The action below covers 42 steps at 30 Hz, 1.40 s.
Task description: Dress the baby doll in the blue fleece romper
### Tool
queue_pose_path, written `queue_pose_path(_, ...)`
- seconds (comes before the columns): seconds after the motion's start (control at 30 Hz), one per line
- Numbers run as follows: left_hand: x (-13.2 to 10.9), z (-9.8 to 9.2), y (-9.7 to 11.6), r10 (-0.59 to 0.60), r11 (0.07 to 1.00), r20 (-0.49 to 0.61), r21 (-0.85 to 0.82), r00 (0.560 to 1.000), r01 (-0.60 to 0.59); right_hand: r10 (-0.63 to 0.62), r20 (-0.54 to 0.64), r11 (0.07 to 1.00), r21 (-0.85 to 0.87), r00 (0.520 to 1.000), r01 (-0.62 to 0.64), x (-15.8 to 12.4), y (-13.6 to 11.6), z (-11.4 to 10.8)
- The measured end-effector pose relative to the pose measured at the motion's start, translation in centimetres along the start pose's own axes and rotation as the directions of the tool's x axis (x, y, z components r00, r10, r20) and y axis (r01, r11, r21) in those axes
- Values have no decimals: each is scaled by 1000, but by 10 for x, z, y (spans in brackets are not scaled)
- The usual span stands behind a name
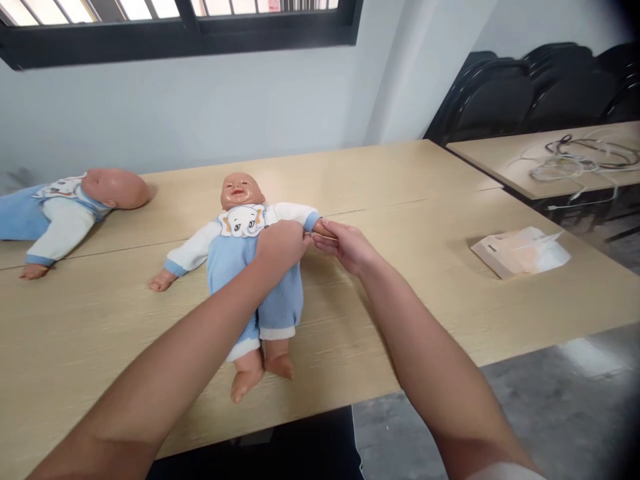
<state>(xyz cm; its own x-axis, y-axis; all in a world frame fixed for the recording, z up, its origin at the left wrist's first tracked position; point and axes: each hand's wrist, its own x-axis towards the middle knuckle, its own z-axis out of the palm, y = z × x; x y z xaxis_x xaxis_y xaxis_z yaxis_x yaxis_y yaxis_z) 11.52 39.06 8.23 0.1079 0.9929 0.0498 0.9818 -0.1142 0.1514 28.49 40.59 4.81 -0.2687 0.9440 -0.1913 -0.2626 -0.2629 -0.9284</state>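
A baby doll (240,267) in a blue and white outfit with an elephant face on its chest lies on its back on the table. Its arms are spread and its bare feet point at me. My right hand (347,247) pinches the doll's hand (324,229), thumb on top and fingers below, just past the blue cuff. Across the doll's chest reaches my left hand (283,244), its fingers curled closed beside that same cuff. What those fingers grip is hidden behind the hand.
A second doll (65,200) in similar clothes lies at the far left. On the right of the wooden table (400,320) sits a tissue pack (520,252). Tangled cables (575,160) lie on another table, with stacked black chairs (500,93) behind. A wall and window border the back.
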Motion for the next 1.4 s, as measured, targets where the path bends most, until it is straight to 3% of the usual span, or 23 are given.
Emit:
queue_pose_path(0.1,2,3,2,-24,1000,-20,8,1000,24,34,30,998,54,999,-35,-1,0,2)
queue_pose_path(0.2,1,2,8,-12,1000,-27,6,1000,12,45,-12,999,-4,999,-45,-1,0,5)
queue_pose_path(0.33,-9,-9,14,77,997,39,-15,996,-77,-12,-135,982,-188,991,-13,3,4,5)
queue_pose_path(0.4,-17,-18,6,112,991,20,-80,993,-110,-92,-139,942,-333,986,41,8,7,2)
queue_pose_path(0.5,-37,-29,-32,49,947,-224,-299,973,-117,-254,-79,788,-595,964,159,16,13,-9)
queue_pose_path(0.53,-45,-31,-52,-43,928,-338,-361,940,-87,-295,-48,718,-670,954,189,20,16,-13)
queue_pose_path(0.6,-61,-28,-98,-278,908,-513,-415,812,49,-332,7,605,-766,943,219,27,20,-21)
queue_pose_path(0.63,-68,-25,-123,-368,905,-532,-394,763,162,-333,25,574,-788,943,223,30,23,-24)
queue_pose_path(0.67,-74,-20,-146,-419,897,-512,-360,750,255,-331,36,557,-800,943,225,32,25,-27)
queue_pose_path(0.73,-84,-9,-187,-485,871,-411,-310,772,382,-331,45,539,-811,943,228,36,28,-31)
queue_pose_path(0.77,-87,-4,-202,-492,864,-325,-296,808,408,-334,46,531,-816,941,228,37,29,-32)
queue_pose_path(0.87,-97,8,-229,-422,894,-136,-227,897,386,-341,40,502,-837,939,217,39,30,-32)
queue_pose_path(0.93,-104,13,-237,-386,916,-132,-171,913,363,-341,27,493,-846,940,203,39,30,-32)
queue_pose_path(1.1,-116,21,-249,-448,892,-109,-112,887,437,-373,66,454,-857,925,244,40,31,-34)
queue_pose_path(1.23,-117,25,-256,-448,890,-86,-143,890,434,-383,79,424,-870,921,251,42,32,-37)
queue_pose_path(1.4,-109,25,-249,-418,885,-203,-312,886,346,-372,104,364,-898,923,248,42,33,-34)
